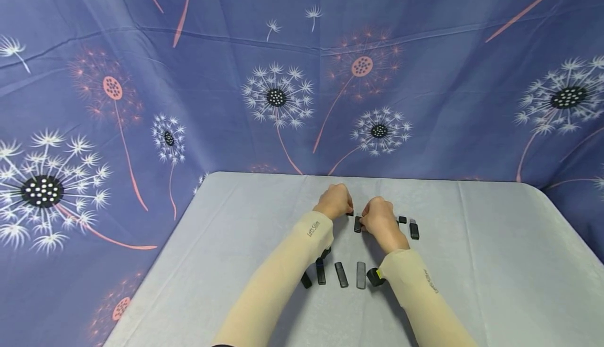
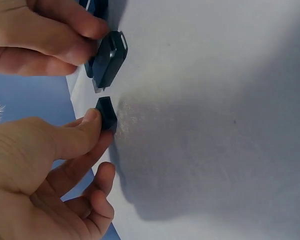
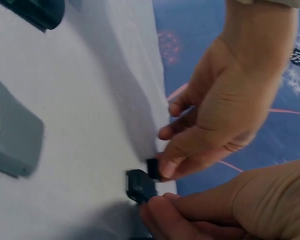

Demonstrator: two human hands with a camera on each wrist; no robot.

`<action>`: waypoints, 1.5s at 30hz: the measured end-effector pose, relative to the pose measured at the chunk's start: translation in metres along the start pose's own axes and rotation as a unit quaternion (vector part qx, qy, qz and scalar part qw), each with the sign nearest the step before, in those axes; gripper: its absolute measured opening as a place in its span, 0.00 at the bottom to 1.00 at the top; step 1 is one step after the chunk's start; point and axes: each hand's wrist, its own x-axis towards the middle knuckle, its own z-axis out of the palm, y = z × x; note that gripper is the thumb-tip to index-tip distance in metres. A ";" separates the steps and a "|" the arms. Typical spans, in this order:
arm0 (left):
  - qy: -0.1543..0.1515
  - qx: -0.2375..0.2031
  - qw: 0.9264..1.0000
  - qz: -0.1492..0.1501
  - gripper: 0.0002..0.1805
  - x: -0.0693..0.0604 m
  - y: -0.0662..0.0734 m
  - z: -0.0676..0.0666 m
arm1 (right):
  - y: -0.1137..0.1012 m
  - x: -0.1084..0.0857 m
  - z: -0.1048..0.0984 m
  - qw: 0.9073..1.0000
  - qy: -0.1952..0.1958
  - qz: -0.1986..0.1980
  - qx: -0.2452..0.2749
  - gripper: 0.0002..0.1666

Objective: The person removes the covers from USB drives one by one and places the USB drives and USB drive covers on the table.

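Observation:
My left hand [image 1: 335, 201] pinches a small black cap [image 2: 106, 113] between thumb and fingertip. Facing it, my right hand [image 1: 379, 218] holds a black USB stick [image 2: 110, 59] by its sides. The stick's metal plug [image 2: 97, 84] is bare and points at the cap, with a narrow gap between them in the left wrist view. Seen from the right wrist, the left hand [image 3: 215, 117] with the cap is just beyond the right hand [image 3: 200, 210] and the stick. The right fingers cover part of the stick.
Right of the hands lie another uncapped black USB stick [image 1: 414, 230] and a loose black cap [image 1: 402, 219]. Nearer the body, a grey stick [image 1: 360, 275] lies beside several black ones, including one black stick [image 1: 341, 274]. A patterned blue cloth [image 1: 311, 142] hangs behind the white-covered table [image 1: 509, 263].

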 end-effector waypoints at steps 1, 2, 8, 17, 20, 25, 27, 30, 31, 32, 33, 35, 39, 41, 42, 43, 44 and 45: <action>0.002 0.001 1.000 0.001 0.03 0.000 0.000 0.000 | 0.000 -0.002 -0.003 1.000 0.001 -0.002 0.002 0.01; 0.005 0.002 1.000 0.001 0.03 0.000 0.000 0.001 | 0.001 -0.004 -0.007 1.000 0.002 -0.003 0.006 0.02; 0.015 -0.001 1.000 -0.001 0.03 0.001 -0.002 0.002 | 0.005 -0.014 -0.031 0.999 0.023 -0.020 0.014 0.07; 0.007 -0.009 1.000 0.005 0.03 -0.001 -0.005 0.002 | 0.009 -0.028 -0.040 0.999 0.013 -0.022 0.019 0.10; 0.007 -0.011 1.000 0.014 0.03 -0.001 -0.006 0.003 | 0.009 -0.031 -0.041 0.999 0.016 -0.028 0.021 0.10; 0.012 -0.012 1.000 0.026 0.04 0.000 -0.009 0.004 | 0.010 -0.034 -0.043 0.999 0.016 -0.042 0.022 0.10; 0.014 -0.010 0.999 0.029 0.04 0.001 -0.010 0.005 | 0.013 -0.035 -0.044 0.999 0.011 -0.042 0.023 0.10; 0.015 -0.015 0.999 0.034 0.04 0.001 -0.012 0.006 | 0.017 -0.037 -0.049 0.999 0.005 -0.040 0.028 0.11; 0.014 -0.019 0.999 0.036 0.05 0.000 -0.012 0.006 | 0.018 -0.038 -0.051 0.999 0.006 -0.040 0.028 0.11; 0.013 -0.023 0.999 0.040 0.05 -0.001 -0.013 0.005 | 0.019 -0.040 -0.053 0.999 0.011 -0.044 0.025 0.11; 0.012 -0.029 0.999 0.045 0.06 -0.003 -0.013 0.005 | 0.021 -0.041 -0.055 0.998 0.019 -0.049 0.021 0.11; 0.014 -0.039 0.998 0.053 0.09 -0.007 -0.014 0.002 | 0.023 -0.045 -0.059 0.998 0.035 -0.060 0.010 0.11; 0.026 -0.042 0.996 0.081 0.17 -0.017 -0.021 -0.003 | 0.027 -0.056 -0.060 0.990 0.084 -0.114 -0.017 0.15; 0.033 -0.023 0.995 0.092 0.22 -0.023 -0.026 -0.004 | 0.030 -0.062 -0.056 0.985 0.100 -0.141 -0.023 0.18; 0.038 -0.005 0.995 0.096 0.23 -0.026 -0.027 -0.005 | 0.031 -0.065 -0.053 0.982 0.106 -0.154 -0.027 0.20; 0.042 0.014 0.995 0.095 0.26 -0.031 -0.027 -0.006 | 0.031 -0.069 -0.050 0.981 0.106 -0.162 -0.028 0.22; 0.046 0.037 0.994 0.094 0.28 -0.036 -0.028 -0.007 | 0.032 -0.072 -0.048 0.978 0.111 -0.174 -0.034 0.24; 0.052 0.061 0.992 0.094 0.30 -0.040 -0.028 -0.007 | 0.033 -0.075 -0.046 0.975 0.116 -0.185 -0.037 0.27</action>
